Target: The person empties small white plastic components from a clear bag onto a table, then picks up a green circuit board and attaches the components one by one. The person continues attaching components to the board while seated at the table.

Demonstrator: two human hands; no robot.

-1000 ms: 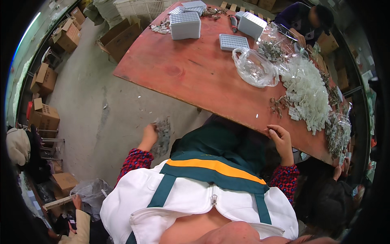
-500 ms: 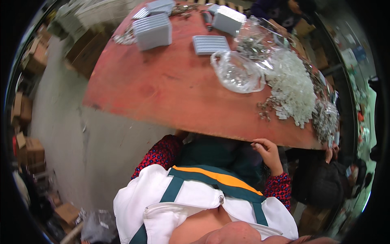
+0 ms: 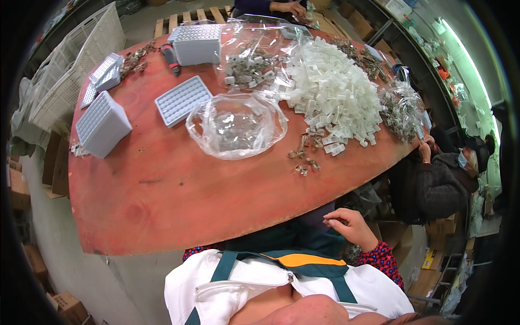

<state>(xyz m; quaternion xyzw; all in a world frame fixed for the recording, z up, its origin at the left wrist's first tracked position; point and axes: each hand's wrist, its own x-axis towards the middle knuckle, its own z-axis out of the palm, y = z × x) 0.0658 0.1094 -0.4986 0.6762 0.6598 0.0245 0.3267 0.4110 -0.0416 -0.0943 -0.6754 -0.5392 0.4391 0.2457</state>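
My right hand [image 3: 355, 227] is just below the near edge of the red-brown table [image 3: 162, 206], above my lap, with its fingers curled; whether it holds anything is hidden. My left hand is out of sight, below the tabletop. On the table nearest that hand lie a few small metal parts [image 3: 306, 160]. Beyond them are a pile of white plastic clips [image 3: 336, 92] and a crumpled clear bag [image 3: 235, 130] with small pieces inside. A flat grey tray [image 3: 183, 100] lies beside the bag.
Stacks of grey trays stand at the left [image 3: 102, 124] and far side [image 3: 197, 43], with a red-handled tool [image 3: 170, 57] between them. A seated person [image 3: 439, 184] works at the right edge. White crates [image 3: 70, 70] and cardboard boxes [image 3: 32, 260] line the left floor.
The view has swung up over the tabletop. My left hand, seen a second ago by the table's edge holding something grey, has gone out of sight. My right hand stays near the edge.
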